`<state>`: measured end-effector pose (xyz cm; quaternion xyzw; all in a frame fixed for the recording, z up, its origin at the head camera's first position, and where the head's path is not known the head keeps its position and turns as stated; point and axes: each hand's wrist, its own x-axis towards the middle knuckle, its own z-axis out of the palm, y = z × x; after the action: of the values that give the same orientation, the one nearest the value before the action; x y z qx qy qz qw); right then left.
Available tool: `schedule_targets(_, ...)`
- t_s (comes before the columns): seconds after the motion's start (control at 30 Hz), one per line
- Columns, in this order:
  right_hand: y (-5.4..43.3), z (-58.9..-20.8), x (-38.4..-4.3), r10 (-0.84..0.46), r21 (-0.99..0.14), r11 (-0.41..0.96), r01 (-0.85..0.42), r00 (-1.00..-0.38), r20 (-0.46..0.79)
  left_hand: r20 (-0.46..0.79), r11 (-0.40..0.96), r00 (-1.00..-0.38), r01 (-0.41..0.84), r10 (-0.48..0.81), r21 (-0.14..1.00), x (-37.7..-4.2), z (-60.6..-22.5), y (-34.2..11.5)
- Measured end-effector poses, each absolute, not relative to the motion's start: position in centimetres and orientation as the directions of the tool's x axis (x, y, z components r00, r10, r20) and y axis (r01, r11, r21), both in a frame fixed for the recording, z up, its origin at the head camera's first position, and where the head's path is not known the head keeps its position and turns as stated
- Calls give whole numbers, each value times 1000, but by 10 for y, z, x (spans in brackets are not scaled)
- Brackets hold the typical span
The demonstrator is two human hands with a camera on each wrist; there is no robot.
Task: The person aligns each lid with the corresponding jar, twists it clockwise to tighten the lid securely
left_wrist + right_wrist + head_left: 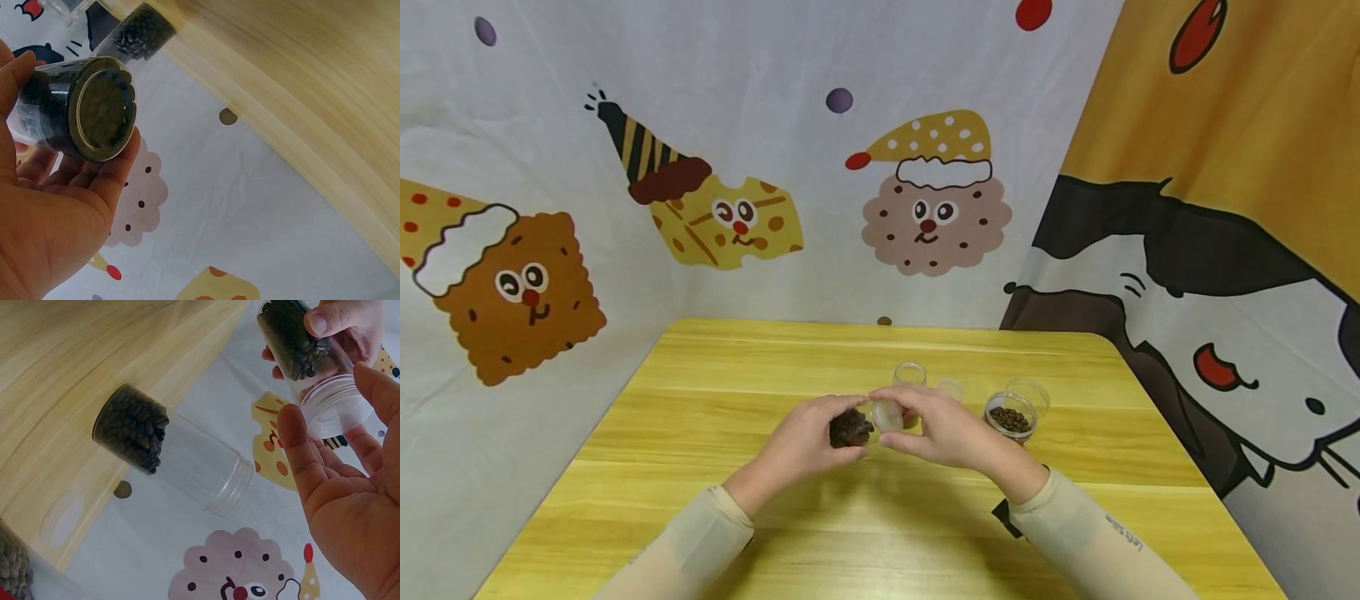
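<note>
Fingers are clamped on both sides: your left hand (pixel 808 433) grips the held jar (pixel 100 112), your right hand (pixel 940 425) pinches the clear lid (pixel 887 415) at its mouth. Wooden counter (pixel 737 367) below. From the held jar, wide open jar (pixel 1011 437) of brown beans at three o'clock, tall jar (pixel 200 456) of dark beans at two. Held jar's tipped, mouth toward three. Loose lid (pixel 950 387) just beside the tall jar.

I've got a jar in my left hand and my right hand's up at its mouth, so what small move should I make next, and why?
Probably hold the jar steady with your left hand and gently turn the translucent lid with your right hand: one already grips the jar, the other the lid. I can't tell whether it's seated, so keep the dark beans from spilling.
</note>
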<state>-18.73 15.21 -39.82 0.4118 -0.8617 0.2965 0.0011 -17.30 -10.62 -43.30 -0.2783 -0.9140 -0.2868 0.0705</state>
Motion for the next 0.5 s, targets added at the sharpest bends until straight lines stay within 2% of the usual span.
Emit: schedule_targets(0.5, 151, -398, -187, -692, -525, 513, -679, -689, 215, 327, 704, -825, 565, 462, 430, -172, -434, -104)
